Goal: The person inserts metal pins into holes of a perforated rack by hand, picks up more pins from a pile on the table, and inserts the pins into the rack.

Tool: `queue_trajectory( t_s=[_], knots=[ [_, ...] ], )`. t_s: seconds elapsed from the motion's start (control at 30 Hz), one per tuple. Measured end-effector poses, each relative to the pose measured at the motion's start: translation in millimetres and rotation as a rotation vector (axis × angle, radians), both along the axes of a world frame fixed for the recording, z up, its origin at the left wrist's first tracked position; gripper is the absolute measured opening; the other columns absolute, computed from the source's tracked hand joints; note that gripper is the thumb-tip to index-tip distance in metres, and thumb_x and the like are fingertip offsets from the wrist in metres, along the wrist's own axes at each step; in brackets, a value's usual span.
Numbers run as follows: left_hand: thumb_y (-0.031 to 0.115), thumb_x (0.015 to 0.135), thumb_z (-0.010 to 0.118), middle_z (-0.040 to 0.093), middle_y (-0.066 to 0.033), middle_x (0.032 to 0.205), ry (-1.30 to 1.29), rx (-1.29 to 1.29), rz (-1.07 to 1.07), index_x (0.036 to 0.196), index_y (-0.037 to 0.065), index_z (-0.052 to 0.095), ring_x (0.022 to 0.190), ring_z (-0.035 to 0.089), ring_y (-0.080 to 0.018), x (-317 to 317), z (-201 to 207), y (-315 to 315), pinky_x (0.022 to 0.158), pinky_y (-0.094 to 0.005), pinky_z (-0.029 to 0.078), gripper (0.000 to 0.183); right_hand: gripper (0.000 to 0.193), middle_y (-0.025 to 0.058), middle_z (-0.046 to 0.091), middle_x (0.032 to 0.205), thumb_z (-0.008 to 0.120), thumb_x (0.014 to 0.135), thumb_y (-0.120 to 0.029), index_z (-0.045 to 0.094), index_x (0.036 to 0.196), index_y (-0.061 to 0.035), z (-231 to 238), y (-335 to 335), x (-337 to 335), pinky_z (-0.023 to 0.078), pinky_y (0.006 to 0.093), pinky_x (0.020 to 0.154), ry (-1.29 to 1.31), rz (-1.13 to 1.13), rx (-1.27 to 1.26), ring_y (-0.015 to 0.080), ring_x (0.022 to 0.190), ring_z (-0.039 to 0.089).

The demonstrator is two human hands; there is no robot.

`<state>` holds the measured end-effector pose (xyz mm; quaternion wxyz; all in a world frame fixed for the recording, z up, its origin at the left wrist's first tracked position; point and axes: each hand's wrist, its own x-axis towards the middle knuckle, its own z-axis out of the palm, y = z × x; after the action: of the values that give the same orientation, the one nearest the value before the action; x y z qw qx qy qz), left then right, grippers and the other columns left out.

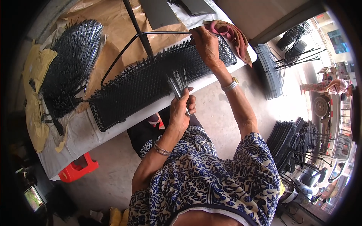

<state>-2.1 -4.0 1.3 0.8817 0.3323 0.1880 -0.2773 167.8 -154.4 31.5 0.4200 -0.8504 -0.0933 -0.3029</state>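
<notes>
A long black perforated panel (132,103) lies slantwise on the covered table, with many thin black pieces standing up from its holes. My left hand (180,108) is closed around a small bunch of thin, shiny dark strips (177,82), held just off the panel's near edge. Over the panel's right part reaches my right hand (205,47), its fingers bent downward at the far edge among the standing pieces. Its fingertips are hidden, so what they pinch does not show. A big heap of similar black strips (73,62) rests on brown paper at the left.
A black metal stand (146,45) with curved legs rises behind the panel. Beside my right hand lies a reddish cloth (235,37). Dark flat panels (160,13) sit at the far side. Under the table is a red stool (79,169). Black racks (290,143) stand at right; a person (332,86) is outdoors.
</notes>
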Motion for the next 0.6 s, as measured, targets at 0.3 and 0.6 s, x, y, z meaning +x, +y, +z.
queue_trajectory(
  t_s=[0.3, 0.6],
  knots=[
    [0.035, 0.097, 0.056, 0.055, -0.0008, 0.073, -0.041, 0.048, 0.011, 0.119, 0.008, 0.056, 0.059, 0.048, -0.0076, 6, 16, -1, 0.045, -0.0197, 0.033, 0.035, 0.034, 0.0114, 0.061, 0.077, 0.063, 0.089, -0.039, 0.069, 0.100, -0.0074, 16, 1, -28, 0.050, 0.0400, 0.061, -0.142, -0.133, -0.487, 0.0306, 0.069, 0.062],
    [0.035, 0.096, 0.059, 0.056, -0.0011, 0.071, 0.012, 0.076, 0.027, 0.119, 0.008, 0.057, 0.059, 0.049, -0.0063, 6, 16, -10, 0.046, -0.0207, 0.032, 0.036, 0.019, 0.0054, 0.066, 0.078, 0.057, 0.093, -0.016, 0.063, 0.097, 0.0012, 45, -14, -76, 0.048, 0.0238, 0.057, 0.697, 0.439, 0.053, 0.0091, 0.065, 0.060]
  ],
)
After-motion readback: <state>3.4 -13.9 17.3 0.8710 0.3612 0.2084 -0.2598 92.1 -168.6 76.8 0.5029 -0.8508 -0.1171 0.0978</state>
